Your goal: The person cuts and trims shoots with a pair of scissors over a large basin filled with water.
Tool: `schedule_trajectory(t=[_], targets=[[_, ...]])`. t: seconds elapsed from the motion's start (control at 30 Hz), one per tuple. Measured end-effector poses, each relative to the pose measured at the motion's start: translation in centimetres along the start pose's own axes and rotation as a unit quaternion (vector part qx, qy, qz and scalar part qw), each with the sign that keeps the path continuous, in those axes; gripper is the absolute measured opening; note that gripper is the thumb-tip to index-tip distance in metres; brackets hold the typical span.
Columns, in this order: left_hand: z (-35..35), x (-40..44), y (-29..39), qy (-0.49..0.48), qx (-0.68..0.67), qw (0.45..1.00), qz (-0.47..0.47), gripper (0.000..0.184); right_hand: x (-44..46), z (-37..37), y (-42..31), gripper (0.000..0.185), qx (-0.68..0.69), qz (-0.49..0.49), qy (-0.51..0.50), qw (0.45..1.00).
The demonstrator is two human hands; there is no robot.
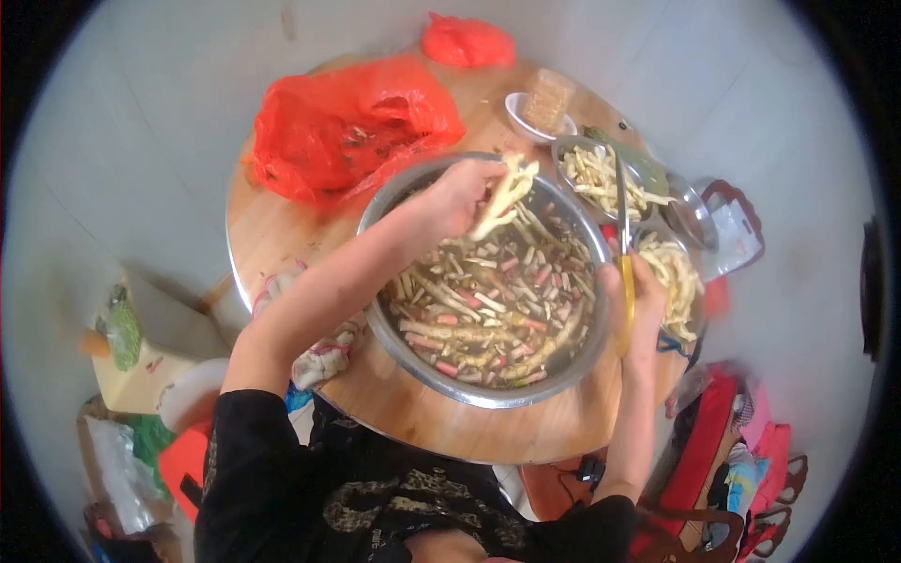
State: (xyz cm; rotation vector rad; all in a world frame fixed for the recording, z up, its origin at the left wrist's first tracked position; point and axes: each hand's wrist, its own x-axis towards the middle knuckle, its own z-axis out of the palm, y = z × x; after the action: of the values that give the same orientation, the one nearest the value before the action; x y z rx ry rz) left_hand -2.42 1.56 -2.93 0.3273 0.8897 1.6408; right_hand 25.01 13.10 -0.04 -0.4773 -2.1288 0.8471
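My left hand (462,199) is closed round a pale yellow, branching piece that looks like young ginger (507,199), held over the far side of a large metal basin (441,394). Dark water fills the basin, with many cut stalks (479,314) in it, some pink at the ends. At the basin's right rim, my right hand (643,300) grips yellow-handled scissors (625,281). Their dark blades point away from me and appear nearly edge-on. Just beyond my right hand sit a bowl of pale yellow pieces (668,272) and another metal bowl (563,150) of similar pieces.
An open red plastic bag (319,141) lies on the round wooden table (413,427), with a smaller red bag (466,41) behind. A white dish (515,105) bears a clear container. Whitish cloth (328,357) lies near my left arm. Bags (694,441) crowd the lower right.
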Motion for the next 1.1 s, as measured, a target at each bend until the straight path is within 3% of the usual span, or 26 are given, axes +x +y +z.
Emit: schedule_trajectory(t=[0.07,0.1,0.23,0.3,0.33,0.43,0.5,0.63,0.7,0.83,0.9,1.1], targets=[[0.1,-0.2,0.1,-0.033,-0.002,0.998,0.046,0.033,0.6,0.6,-1.8,0.031,0.150,0.173,-0.021,0.973],[0.8,-0.7,0.1,-0.036,-0.021,0.998,0.047,0.033,1.2,1.6,-2.8,0.024,0.167,0.179,-0.005,0.970],[1.0,-0.8,-0.4,-0.088,0.008,0.995,0.047,0.033,3.5,4.6,-4.3,0.018,0.153,0.187,-0.028,0.970],[1.3,-1.7,-0.7,-0.109,0.092,0.981,0.132,0.029,4.3,6.0,-4.3,0.023,0.124,0.150,-0.076,0.978],[1.5,-1.8,-0.8,-0.111,0.094,0.981,0.128,0.029,4.6,6.5,-4.6,0.023,0.124,0.153,-0.072,0.978],[2.3,-2.5,-0.8,-0.071,0.105,0.980,0.154,0.026,5.2,7.4,-5.0,0.029,0.104,0.146,-0.100,0.979],[2.8,-3.1,-0.4,-0.041,0.089,0.977,0.191,0.023,5.5,7.9,-4.4,0.035,0.166,0.114,-0.080,0.976],[3.3,-4.2,0.0,-0.062,0.125,0.977,0.164,0.025,5.7,8.4,-3.2,0.036,0.293,0.112,-0.027,0.949],[4.0,-4.5,-0.3,-0.062,0.155,0.983,0.082,0.024,5.9,8.0,-2.8,0.036,0.298,0.120,-0.024,0.947],[4.6,-4.9,-0.7,-0.078,0.174,0.975,0.111,0.023,5.7,7.4,-2.5,0.035,0.324,0.149,-0.022,0.934],[4.2,-4.3,-1.0,-0.089,0.291,0.943,0.134,0.023,5.6,7.2,-2.3,0.035,0.333,0.155,-0.020,0.930],[4.1,-4.2,-0.9,-0.069,0.397,0.911,0.086,0.027,5.1,6.9,-2.5,0.035,0.330,0.139,-0.009,0.934]])
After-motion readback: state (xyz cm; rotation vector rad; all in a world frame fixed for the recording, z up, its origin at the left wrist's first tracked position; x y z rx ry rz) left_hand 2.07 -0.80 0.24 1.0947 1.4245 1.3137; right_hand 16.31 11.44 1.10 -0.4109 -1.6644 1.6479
